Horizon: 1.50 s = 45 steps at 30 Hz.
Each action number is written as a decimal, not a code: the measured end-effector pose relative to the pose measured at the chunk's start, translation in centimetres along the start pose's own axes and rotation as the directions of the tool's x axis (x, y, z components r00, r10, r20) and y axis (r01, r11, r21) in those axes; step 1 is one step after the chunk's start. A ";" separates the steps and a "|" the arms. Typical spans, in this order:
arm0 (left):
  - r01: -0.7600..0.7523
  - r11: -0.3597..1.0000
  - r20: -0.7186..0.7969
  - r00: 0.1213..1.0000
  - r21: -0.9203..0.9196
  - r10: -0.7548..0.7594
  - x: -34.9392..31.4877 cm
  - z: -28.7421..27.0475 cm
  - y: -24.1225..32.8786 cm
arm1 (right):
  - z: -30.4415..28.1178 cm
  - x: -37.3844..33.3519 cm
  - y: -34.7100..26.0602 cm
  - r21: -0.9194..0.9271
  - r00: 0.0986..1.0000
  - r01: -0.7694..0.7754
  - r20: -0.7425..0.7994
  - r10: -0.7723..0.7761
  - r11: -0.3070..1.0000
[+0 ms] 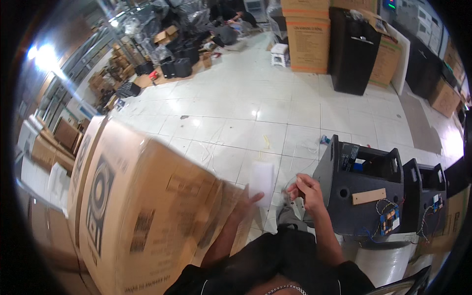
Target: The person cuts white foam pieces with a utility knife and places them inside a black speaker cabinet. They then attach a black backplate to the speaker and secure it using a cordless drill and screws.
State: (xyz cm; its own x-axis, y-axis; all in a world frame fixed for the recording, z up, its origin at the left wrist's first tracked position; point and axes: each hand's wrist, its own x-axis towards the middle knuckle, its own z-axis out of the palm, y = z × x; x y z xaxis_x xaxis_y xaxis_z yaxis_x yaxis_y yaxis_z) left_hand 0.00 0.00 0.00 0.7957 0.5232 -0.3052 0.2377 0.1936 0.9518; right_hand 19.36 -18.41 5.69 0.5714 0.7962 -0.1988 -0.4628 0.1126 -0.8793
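Left hand pinched the white slab over the floor beside the big carton, right hand was curled, couldn't tell on what; seemed a holding step, next move needing a steady left grip

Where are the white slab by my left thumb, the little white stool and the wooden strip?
White slab [262, 179]: head view, middle of its broad face.
Little white stool [279, 50]: head view, upper part.
Wooden strip [368, 196]: head view, middle.
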 end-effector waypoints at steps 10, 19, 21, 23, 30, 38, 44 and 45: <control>0.203 0.856 -0.131 0.946 -0.476 -0.297 24.3 -3.7 4.9 | 0.9 29.0 -12.9 0.039 0.976 -0.097 0.197 0.088 0.994; 0.192 0.947 -0.087 0.971 -0.256 -0.221 56.1 -8.0 16.5 | 0.7 42.0 -34.0 0.234 0.497 0.339 0.778 -0.385 0.911; 0.280 0.946 -0.038 0.956 -0.165 -0.290 63.7 -6.5 18.2 | -0.4 45.2 -37.4 0.371 0.461 0.369 0.723 -0.515 0.852; 0.346 0.937 0.072 0.937 -0.054 -0.342 71.3 -3.8 20.3 | -1.1 49.0 -40.8 0.493 0.454 0.388 0.633 -0.627 0.779; 0.158 0.920 0.578 0.737 0.358 -0.351 92.8 14.5 28.7 | -12.4 54.3 -50.5 0.062 0.623 0.713 0.400 -0.672 0.698; -0.116 0.876 0.835 0.381 0.468 -0.396 106.1 41.1 28.7 | -46.5 62.0 -38.0 0.078 0.845 0.387 -0.428 -0.320 0.919; -0.231 0.587 0.630 0.220 0.776 -0.745 107.8 62.5 24.9 | -54.0 61.1 -13.7 0.158 0.074 -0.530 -0.970 0.231 0.833; -0.311 0.549 0.608 0.140 0.776 -0.781 108.0 66.1 23.9 | -52.6 60.7 -11.4 0.277 -0.011 -0.259 -0.959 0.284 0.925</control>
State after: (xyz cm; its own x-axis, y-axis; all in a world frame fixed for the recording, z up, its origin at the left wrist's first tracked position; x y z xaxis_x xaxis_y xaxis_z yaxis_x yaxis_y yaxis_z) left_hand 128.43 6.32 -8.24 0.2643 -0.5832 -0.7681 0.3155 -0.7003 0.6403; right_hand 94.91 -2.62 -19.10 0.5124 -0.5464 -0.6625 -0.7639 0.0624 -0.6423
